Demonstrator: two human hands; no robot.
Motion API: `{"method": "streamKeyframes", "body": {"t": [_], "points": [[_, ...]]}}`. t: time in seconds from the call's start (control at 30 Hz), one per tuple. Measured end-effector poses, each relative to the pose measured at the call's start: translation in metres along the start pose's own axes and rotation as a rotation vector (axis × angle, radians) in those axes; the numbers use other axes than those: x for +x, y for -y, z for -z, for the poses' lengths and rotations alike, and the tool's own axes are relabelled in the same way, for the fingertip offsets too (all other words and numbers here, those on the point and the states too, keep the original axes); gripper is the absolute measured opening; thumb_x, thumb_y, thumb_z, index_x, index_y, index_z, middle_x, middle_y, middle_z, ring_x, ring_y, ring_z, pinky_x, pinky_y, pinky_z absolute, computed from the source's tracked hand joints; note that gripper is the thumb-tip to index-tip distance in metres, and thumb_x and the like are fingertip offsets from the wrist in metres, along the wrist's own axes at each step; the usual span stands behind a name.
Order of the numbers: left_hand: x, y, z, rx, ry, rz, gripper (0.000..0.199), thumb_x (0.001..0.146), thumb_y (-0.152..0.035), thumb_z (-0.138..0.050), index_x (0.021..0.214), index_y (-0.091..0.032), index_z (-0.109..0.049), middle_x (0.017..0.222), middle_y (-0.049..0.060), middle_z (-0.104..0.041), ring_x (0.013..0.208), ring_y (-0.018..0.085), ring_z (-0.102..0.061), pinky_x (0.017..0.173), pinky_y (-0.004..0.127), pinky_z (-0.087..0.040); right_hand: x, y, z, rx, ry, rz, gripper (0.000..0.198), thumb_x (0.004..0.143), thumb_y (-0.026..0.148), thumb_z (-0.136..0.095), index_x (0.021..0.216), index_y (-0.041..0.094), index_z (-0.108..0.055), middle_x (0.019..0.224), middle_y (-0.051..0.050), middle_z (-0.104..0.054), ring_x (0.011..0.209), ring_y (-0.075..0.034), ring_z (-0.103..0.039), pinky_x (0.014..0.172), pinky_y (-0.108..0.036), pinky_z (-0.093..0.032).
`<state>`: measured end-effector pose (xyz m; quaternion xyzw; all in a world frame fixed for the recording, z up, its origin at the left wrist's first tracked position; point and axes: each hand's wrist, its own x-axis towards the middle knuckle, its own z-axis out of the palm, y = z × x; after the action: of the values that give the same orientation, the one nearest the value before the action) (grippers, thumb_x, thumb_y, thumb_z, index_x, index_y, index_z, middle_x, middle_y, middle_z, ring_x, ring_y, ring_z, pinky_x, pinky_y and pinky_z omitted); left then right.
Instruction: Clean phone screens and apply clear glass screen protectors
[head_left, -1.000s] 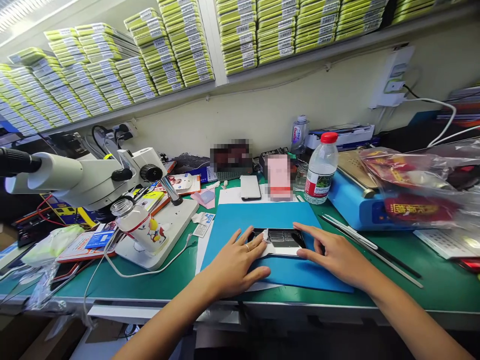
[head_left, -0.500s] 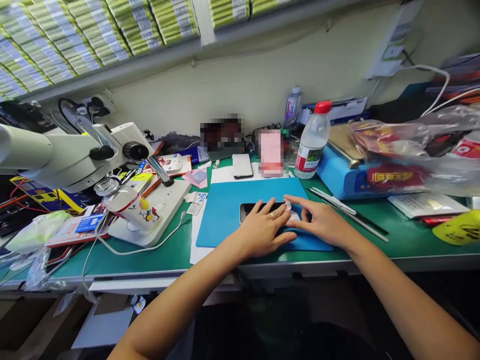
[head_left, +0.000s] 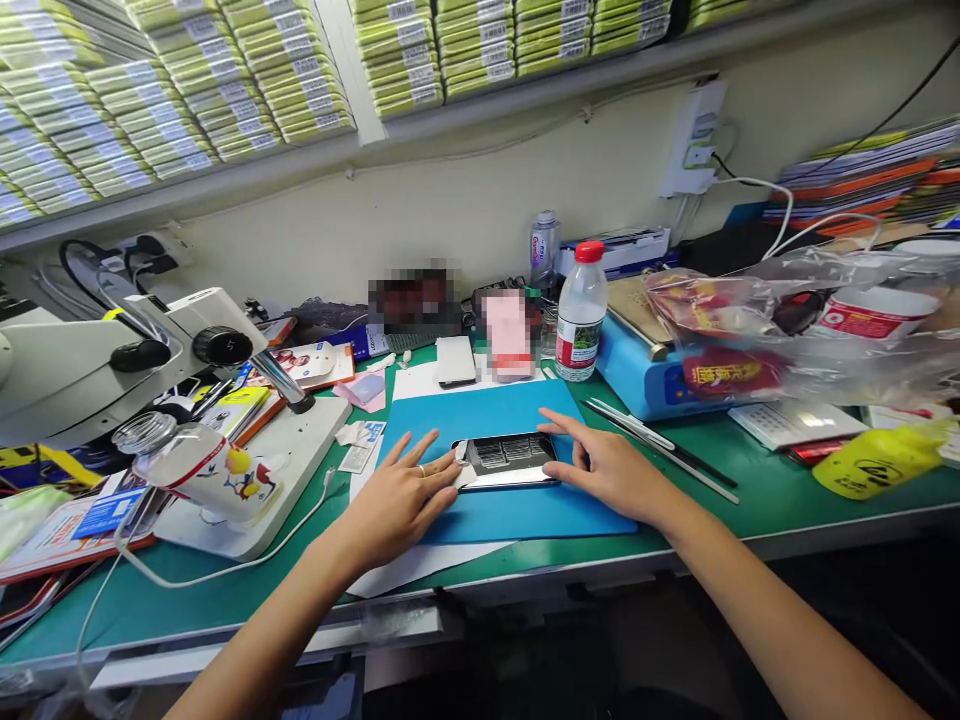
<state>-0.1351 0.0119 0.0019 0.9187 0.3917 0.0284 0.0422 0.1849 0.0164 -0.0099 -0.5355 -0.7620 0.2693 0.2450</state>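
Observation:
A dark-screened smartphone point(head_left: 517, 455) lies face up on a blue mat point(head_left: 487, 405), light reflecting off its glass. My left hand point(head_left: 405, 495), wearing a ring, is at the phone's left end with a crumpled white wipe point(head_left: 465, 474) under its fingertips; index and little finger stretch apart. My right hand point(head_left: 607, 468) steadies the phone's right end, thumb at the near edge and index finger at the far corner. Behind the mat rest a white flat box point(head_left: 456, 361) and a partly blurred pink item point(head_left: 510, 335).
A microscope stand point(head_left: 322, 430) and a tilted glass jar point(head_left: 202, 465) are at left. A red-capped water bottle point(head_left: 581, 315) stands behind the mat. Thin tools point(head_left: 660, 445), a blue machine point(head_left: 637, 375) and a yellow bottle point(head_left: 874, 462) are at right. A white cable point(head_left: 247, 575) crosses the left side.
My left hand has slid left along the phone with the white wipe, uncovering the screen. My right hand stays at the phone's right end. The head view has shifted slightly.

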Motion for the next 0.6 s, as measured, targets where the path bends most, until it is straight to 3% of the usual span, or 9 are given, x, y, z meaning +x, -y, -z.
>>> {"method": "streamKeyframes", "body": {"t": [0.2, 0.37, 0.5, 0.6], "points": [[0.029, -0.024, -0.002, -0.021, -0.024, -0.071, 0.044, 0.11, -0.04, -0.034, 0.146, -0.024, -0.055, 0.155, 0.005, -0.051, 0.153, 0.033, -0.031, 0.122, 0.061, -0.03, -0.001, 0.0, -0.001, -0.011, -0.044, 0.017, 0.069, 0.091, 0.051, -0.06, 0.153, 0.023, -0.048, 0.075, -0.003, -0.074, 0.082, -0.029, -0.074, 0.069, -0.035, -0.053], [0.069, -0.052, -0.009, -0.041, -0.043, -0.095, 0.047, 0.109, -0.045, -0.036, 0.146, -0.02, -0.053, 0.155, 0.009, -0.051, 0.152, 0.035, -0.033, 0.121, 0.059, -0.031, 0.0, -0.002, -0.003, 0.013, -0.046, 0.034, 0.066, 0.092, 0.047, -0.057, 0.152, 0.021, -0.048, 0.096, -0.007, -0.08, 0.07, -0.022, -0.069, 0.07, -0.036, -0.053], [0.088, -0.064, -0.012, -0.074, -0.03, -0.093, 0.053, 0.11, -0.048, -0.033, 0.147, -0.015, -0.051, 0.156, 0.01, -0.049, 0.151, 0.038, -0.032, 0.122, 0.059, -0.028, 0.002, -0.007, -0.005, 0.021, -0.041, 0.033, 0.069, 0.093, 0.052, -0.054, 0.152, 0.017, -0.046, 0.086, -0.006, -0.079, 0.068, -0.023, -0.068, 0.067, -0.036, -0.052], [0.09, -0.065, -0.016, -0.087, -0.043, -0.073, 0.054, 0.109, -0.05, -0.033, 0.149, -0.017, -0.049, 0.157, 0.009, -0.048, 0.151, 0.038, -0.032, 0.122, 0.061, -0.028, 0.002, -0.009, -0.004, 0.033, -0.037, 0.02, 0.071, 0.094, 0.052, -0.053, 0.153, 0.014, -0.045, 0.093, -0.007, -0.08, 0.068, -0.022, -0.068, 0.066, -0.036, -0.052]]}}
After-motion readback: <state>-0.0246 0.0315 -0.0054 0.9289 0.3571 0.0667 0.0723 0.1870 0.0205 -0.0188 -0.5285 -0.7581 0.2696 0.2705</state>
